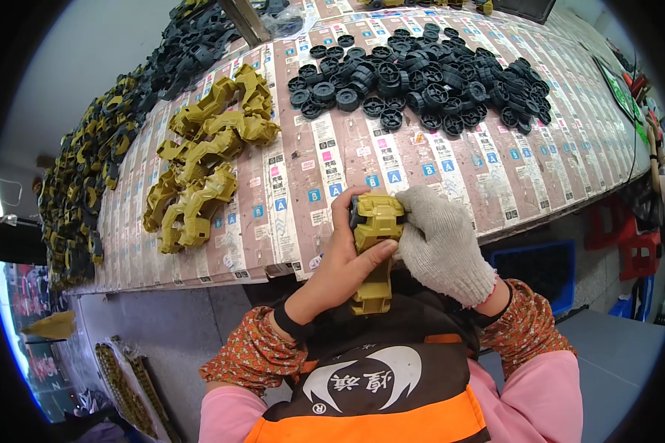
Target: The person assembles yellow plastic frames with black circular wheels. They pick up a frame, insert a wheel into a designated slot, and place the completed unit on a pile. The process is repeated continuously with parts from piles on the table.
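Close to the table's front edge, a yellow-gold plastic toy car body (377, 221) is held upright in front of me. My left hand (347, 255), bare, wraps round its left side with the thumb across the front. A black part, seemingly a wheel, shows at the body's upper left, under my left fingers. My right hand (443, 240), in a pale knit glove, presses its curled fingers against the body's upper right side. Some dark piece shows at those fingertips; most of it is hidden by the glove.
A heap of black toy wheels (421, 77) lies at the table's far middle. Several yellow-gold car bodies (199, 159) sit left of it. Along the left edge is a large pile of black and yellow assembled toys (89, 170). A blue crate (537, 277) and red stools (639, 251) stand below, right.
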